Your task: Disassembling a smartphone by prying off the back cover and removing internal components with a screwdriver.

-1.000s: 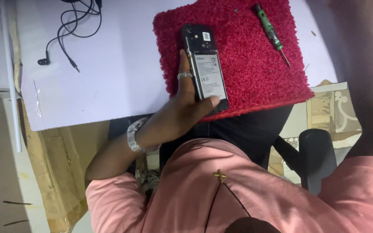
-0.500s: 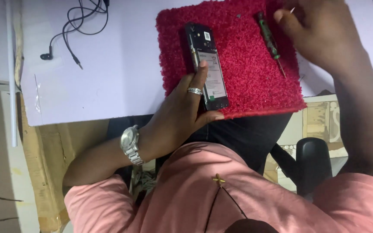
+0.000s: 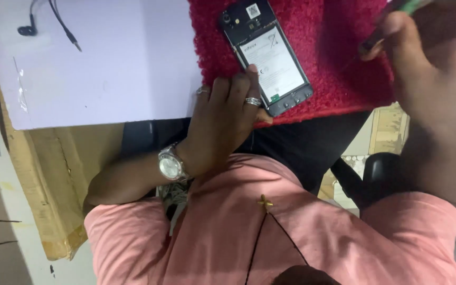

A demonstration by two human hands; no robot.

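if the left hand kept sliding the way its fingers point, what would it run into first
The left hand already rests its fingertips on the opened phone, so it would meet the phone's back first, then more of the red mat beyond. Depth is hard to judge.

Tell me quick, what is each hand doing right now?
Left hand: open, fingers resting on the phone that lies on the red mat.
Right hand: closed around a screwdriver.
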